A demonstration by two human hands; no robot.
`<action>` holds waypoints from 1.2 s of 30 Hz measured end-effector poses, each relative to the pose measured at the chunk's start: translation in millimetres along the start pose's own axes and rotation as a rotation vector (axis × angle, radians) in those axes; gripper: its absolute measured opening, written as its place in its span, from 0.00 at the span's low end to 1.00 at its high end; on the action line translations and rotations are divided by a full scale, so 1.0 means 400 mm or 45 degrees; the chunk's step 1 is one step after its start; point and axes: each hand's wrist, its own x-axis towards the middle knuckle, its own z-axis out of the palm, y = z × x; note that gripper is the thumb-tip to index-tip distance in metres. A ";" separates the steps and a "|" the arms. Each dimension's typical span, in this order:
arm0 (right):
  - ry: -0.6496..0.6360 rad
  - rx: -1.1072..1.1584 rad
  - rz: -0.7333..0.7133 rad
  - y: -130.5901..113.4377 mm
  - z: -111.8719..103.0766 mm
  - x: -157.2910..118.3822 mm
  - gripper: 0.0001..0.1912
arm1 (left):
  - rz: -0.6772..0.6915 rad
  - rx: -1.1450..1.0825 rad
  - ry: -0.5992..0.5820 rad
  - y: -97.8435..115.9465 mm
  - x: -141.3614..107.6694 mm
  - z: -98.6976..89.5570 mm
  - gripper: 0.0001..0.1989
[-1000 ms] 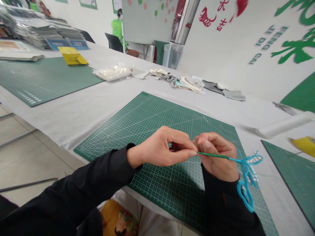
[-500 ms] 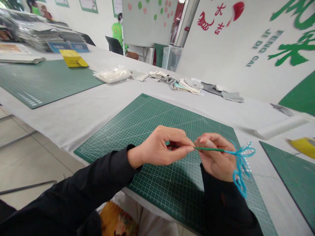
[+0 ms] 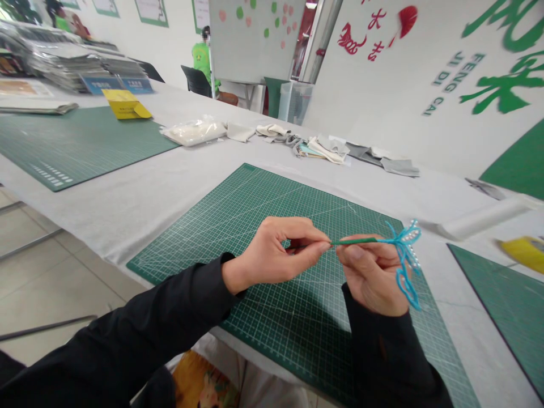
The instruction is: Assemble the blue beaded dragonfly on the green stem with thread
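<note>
As the bare right hand [image 3: 376, 277] closes in, the slim green stem [image 3: 365, 240] levels out

While the bare left hand [image 3: 280, 252] keeps thumb and forefinger pinched on the stem's left end, the right thumb and fingers, loosely parted a second ago, have drawn together beside it. Now it lies along the right forefinger; whether they clamp it, I cannot tell. And up comes the bright-blue looped flower with pearly white beads [image 3: 399, 241], at the stem's right end, by the right edge of the gridded green cutting mat [image 3: 204, 238]! That should mean steadier handling. Count them: one flower, one stem, two hands; three mats, including a left mat [image 3: 85, 141] and a right mat [image 3: 501, 294]; two blue sign cards [image 3: 97, 85]; one folded yellow card [image 3: 123, 105]; one clear plastic bag [image 3: 198, 133].
</note>
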 end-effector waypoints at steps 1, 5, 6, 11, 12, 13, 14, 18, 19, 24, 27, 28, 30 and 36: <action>0.023 -0.007 -0.011 0.002 0.001 -0.001 0.04 | -0.005 0.008 0.014 -0.001 -0.001 0.003 0.05; 0.099 -0.029 -0.049 0.005 0.009 0.001 0.05 | -0.049 0.051 0.059 -0.001 -0.007 0.014 0.05; 0.118 -0.039 -0.056 0.005 0.011 0.002 0.04 | -0.053 0.066 0.070 -0.001 -0.009 0.017 0.05; 0.156 -0.083 -0.087 0.003 0.014 0.007 0.04 | -0.106 0.066 0.109 0.000 -0.014 0.027 0.05; 0.152 -0.081 -0.098 0.004 0.013 0.008 0.04 | -0.163 0.009 0.104 0.000 -0.013 0.027 0.05; 0.142 -0.079 -0.104 0.005 0.012 0.009 0.04 | -0.249 -0.082 0.091 -0.002 -0.011 0.026 0.05; 0.131 -0.081 -0.111 0.006 0.010 0.009 0.04 | -0.365 -0.203 0.065 -0.004 -0.009 0.024 0.05; 0.092 -0.128 -0.127 0.011 0.004 0.006 0.04 | -0.823 -0.797 -0.126 -0.023 -0.004 0.009 0.08; 0.081 -0.141 -0.125 0.011 0.003 0.005 0.04 | -0.885 -0.918 -0.179 -0.029 -0.004 0.005 0.09; 0.002 -0.119 -0.099 0.007 0.003 0.001 0.03 | -0.989 -1.223 -0.359 -0.043 -0.007 -0.006 0.09; -0.011 -0.093 -0.075 0.003 0.005 0.001 0.03 | -1.027 -1.262 -0.406 -0.044 -0.008 -0.006 0.09; -0.012 -0.082 -0.065 0.002 0.006 0.002 0.04 | -1.024 -1.256 -0.405 -0.044 -0.008 -0.005 0.08; -0.043 -0.040 -0.037 0.001 0.007 0.006 0.04 | -0.984 -1.213 -0.372 -0.043 -0.008 -0.003 0.07; -0.270 0.070 0.077 0.001 -0.002 0.015 0.05 | -0.841 -0.971 -0.249 -0.030 -0.005 -0.002 0.08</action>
